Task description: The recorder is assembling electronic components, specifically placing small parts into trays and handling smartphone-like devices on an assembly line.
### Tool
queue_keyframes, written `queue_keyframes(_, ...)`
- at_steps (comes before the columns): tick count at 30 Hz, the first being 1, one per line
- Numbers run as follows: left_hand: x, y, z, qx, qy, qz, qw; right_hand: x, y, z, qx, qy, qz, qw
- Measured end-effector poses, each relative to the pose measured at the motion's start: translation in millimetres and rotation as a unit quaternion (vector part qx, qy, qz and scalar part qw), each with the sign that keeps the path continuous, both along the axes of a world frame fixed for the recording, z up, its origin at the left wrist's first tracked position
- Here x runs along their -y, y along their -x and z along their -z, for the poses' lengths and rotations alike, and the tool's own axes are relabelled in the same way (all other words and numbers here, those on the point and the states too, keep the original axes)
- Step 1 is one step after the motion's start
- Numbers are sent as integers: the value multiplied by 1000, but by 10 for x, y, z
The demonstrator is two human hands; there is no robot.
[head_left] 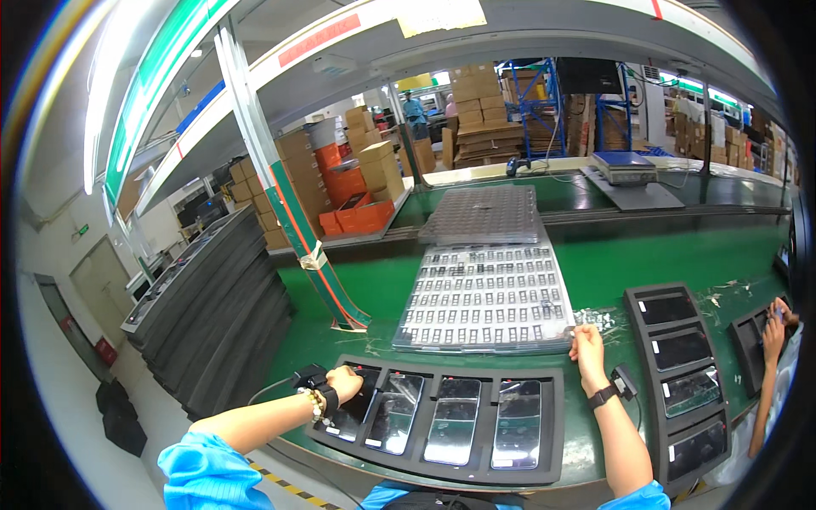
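Note:
A black foam tray (pixel 552 425) lies in front of me, with phone-like glossy black panels in its slots. My left hand (pixel 344 384) is closed at the upper end of the leftmost panel (pixel 355 410); what its fingertips hold, if anything, is hidden. Off to the right, my right hand (pixel 586 347) has its thumb and fingers pinched together at the near right corner of a clear plastic tray (pixel 483 297) filled with rows of small dark parts. Whatever lies in that pinch is too small to make out. Black wrist straps with cords sit near both hands.
A second foam tray of panels (pixel 684 374) lies to the right, beside another person's hands (pixel 775 327). Tall stacked foam trays (pixel 204 314) stand at left. Behind are empty-looking plastic trays (pixel 480 212), a scale (pixel 625 167) and a striped upright post (pixel 293 212).

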State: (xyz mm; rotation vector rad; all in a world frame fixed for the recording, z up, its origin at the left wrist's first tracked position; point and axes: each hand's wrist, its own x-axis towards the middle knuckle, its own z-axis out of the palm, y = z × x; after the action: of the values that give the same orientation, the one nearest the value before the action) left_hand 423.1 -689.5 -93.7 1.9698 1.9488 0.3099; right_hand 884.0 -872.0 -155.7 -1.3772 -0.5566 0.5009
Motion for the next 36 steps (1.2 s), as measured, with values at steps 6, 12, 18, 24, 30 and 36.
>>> queue_keyframes(6, 44, 211, -229, 237, 196, -48, 950, -5, 205, 34, -17, -32, 32, 999)
queue_keyframes(12, 409, 350, -482, 344, 176, 63, 920, 84, 274, 86, -93, -123, 157, 976)
queue_keyframes(18, 840, 308, -440, 208, -15, 141, 968, 148, 409, -141, -67, -130, 182, 972)
queue_keyframes(24, 1011, 66, -453, 486, 54, 116, 864, 151, 503, -262, 49, -148, 146, 977)
queue_keyframes(30, 1062, -136, 21, 339, 63, 171, 923, 265, 631, -890, 454, 98, -240, 852)
queue_keyframes(36, 1126, -201, -85, 265, -25, 211, 940, 142, 703, -644, 496, 131, -240, 824)
